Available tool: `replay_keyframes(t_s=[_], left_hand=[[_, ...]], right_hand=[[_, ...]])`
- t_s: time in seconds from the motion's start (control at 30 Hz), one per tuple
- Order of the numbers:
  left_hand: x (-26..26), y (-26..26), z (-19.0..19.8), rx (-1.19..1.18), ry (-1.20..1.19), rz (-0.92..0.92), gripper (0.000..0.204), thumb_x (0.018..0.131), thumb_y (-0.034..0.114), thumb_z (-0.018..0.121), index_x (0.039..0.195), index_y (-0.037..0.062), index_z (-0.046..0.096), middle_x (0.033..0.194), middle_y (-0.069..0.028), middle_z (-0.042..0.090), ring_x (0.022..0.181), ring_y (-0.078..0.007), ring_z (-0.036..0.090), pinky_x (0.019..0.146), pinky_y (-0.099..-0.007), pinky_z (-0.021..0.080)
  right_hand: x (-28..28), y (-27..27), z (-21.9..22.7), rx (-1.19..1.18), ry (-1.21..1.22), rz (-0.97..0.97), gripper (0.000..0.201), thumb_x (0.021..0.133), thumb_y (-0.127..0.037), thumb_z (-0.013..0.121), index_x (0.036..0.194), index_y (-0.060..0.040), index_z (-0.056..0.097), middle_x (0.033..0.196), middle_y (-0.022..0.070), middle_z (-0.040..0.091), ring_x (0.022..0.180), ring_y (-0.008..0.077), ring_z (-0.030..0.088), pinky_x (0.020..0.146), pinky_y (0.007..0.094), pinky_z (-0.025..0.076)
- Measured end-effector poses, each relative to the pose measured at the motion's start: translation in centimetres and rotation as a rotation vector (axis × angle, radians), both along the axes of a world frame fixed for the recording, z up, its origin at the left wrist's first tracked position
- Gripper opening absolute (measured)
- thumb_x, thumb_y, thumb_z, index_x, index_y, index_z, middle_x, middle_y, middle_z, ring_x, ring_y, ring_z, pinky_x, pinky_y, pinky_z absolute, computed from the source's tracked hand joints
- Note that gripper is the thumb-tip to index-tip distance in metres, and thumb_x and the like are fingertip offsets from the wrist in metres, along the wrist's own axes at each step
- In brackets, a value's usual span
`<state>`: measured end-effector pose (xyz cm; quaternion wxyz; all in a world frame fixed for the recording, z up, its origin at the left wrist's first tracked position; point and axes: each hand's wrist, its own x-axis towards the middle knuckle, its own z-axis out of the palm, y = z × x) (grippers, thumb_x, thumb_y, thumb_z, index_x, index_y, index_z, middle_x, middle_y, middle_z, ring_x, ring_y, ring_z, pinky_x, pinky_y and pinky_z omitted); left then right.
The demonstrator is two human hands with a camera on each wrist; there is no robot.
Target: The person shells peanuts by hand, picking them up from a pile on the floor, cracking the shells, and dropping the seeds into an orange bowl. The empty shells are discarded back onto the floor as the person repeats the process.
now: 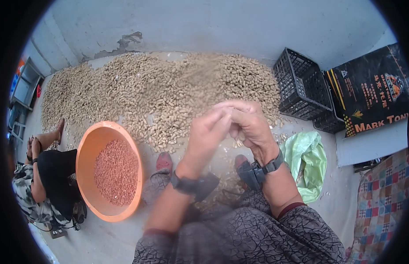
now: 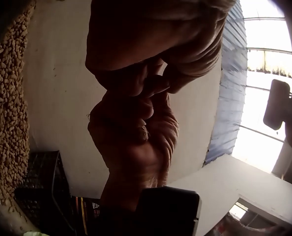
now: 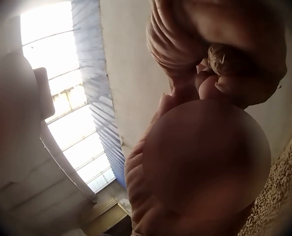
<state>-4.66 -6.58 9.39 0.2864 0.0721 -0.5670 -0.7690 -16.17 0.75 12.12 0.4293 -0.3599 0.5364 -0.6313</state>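
Both hands come together at the fingertips above the floor, in front of the body. My right hand [image 1: 252,125] has its fingers bent around an unshelled peanut [image 3: 218,60], which sits in its curl in the right wrist view. Bent fingers of my left hand [image 1: 204,141], blurred in the head view, meet the right thumb and fingers. I cannot tell whether the left fingertips pinch anything, as the contact is hidden. Beyond the hands spreads a broad heap of unshelled peanuts [image 1: 147,92]. Reddish shelled peanuts [image 1: 116,171] lie in an orange basin [image 1: 84,180] at the left.
Black plastic crates [image 1: 296,90] stand by the wall at right, beside a black printed sack [image 1: 371,94]. A crumpled green bag [image 1: 316,154] lies near the right forearm. Another person [image 1: 39,176] sits left of the basin. Shoes [image 1: 164,162] show below the hands.
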Motion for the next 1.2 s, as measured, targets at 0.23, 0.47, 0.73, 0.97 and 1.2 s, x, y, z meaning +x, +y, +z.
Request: replay_keyframes(t_s=[0.23, 0.47, 0.73, 0.97, 1.2], left_hand=[[-0.4, -0.5, 0.1, 0.205, 0.066, -0.015, 0.027, 0.095, 0.013, 0.043, 0.111, -0.0029, 0.056, 0.081, -0.0025, 0.058, 0.067, -0.0071, 0.051, 0.060, -0.0201, 0.042], [-0.6, 0.2, -0.1, 0.162, 0.003, 0.240, 0.023, 0.095, 0.010, 0.041, 0.111, -0.0011, 0.054, 0.074, 0.0022, 0.054, 0.061, -0.0008, 0.043, 0.054, -0.0138, 0.037], [-0.9, 0.0, -1.4, -0.202, -0.020, 0.409, 0.022, 0.095, 0.008, 0.040, 0.108, -0.0014, 0.054, 0.071, 0.0043, 0.048, 0.061, -0.0012, 0.040, 0.051, -0.0178, 0.033], [-1.0, 0.1, -1.4, -0.243, -0.072, 0.420, 0.022, 0.094, 0.007, 0.039, 0.107, -0.0013, 0.055, 0.070, 0.0022, 0.050, 0.060, -0.0025, 0.041, 0.053, -0.0189, 0.035], [-1.4, 0.5, -2.3, -0.307, -0.101, 0.572, 0.022, 0.094, 0.007, 0.037, 0.103, -0.0003, 0.055, 0.078, -0.0005, 0.054, 0.062, -0.0038, 0.045, 0.054, -0.0206, 0.040]], right_hand=[[0.4, -0.4, -0.3, -0.042, -0.208, 0.067, 0.026, 0.088, -0.021, 0.060, 0.097, 0.0035, 0.062, 0.071, 0.0034, 0.061, 0.053, 0.0047, 0.055, 0.042, 0.0148, 0.034], [0.5, -0.8, -0.2, 0.034, -0.003, -0.045, 0.022, 0.086, -0.021, 0.063, 0.082, 0.0000, 0.063, 0.063, 0.0025, 0.061, 0.051, 0.0040, 0.052, 0.042, 0.0157, 0.033], [0.1, -1.0, -1.6, -0.020, -0.032, -0.078, 0.024, 0.086, -0.024, 0.063, 0.078, -0.0009, 0.064, 0.060, 0.0032, 0.060, 0.045, 0.0027, 0.044, 0.039, 0.0166, 0.030], [0.5, -0.8, -1.4, 0.022, -0.076, -0.125, 0.024, 0.086, -0.025, 0.064, 0.078, -0.0030, 0.062, 0.061, -0.0013, 0.053, 0.042, 0.0017, 0.040, 0.036, 0.0158, 0.030], [1.6, -1.0, -2.4, -0.048, 0.077, -0.234, 0.016, 0.085, -0.010, 0.059, 0.082, 0.0040, 0.065, 0.067, 0.0012, 0.059, 0.057, 0.0057, 0.052, 0.047, 0.0201, 0.039]])
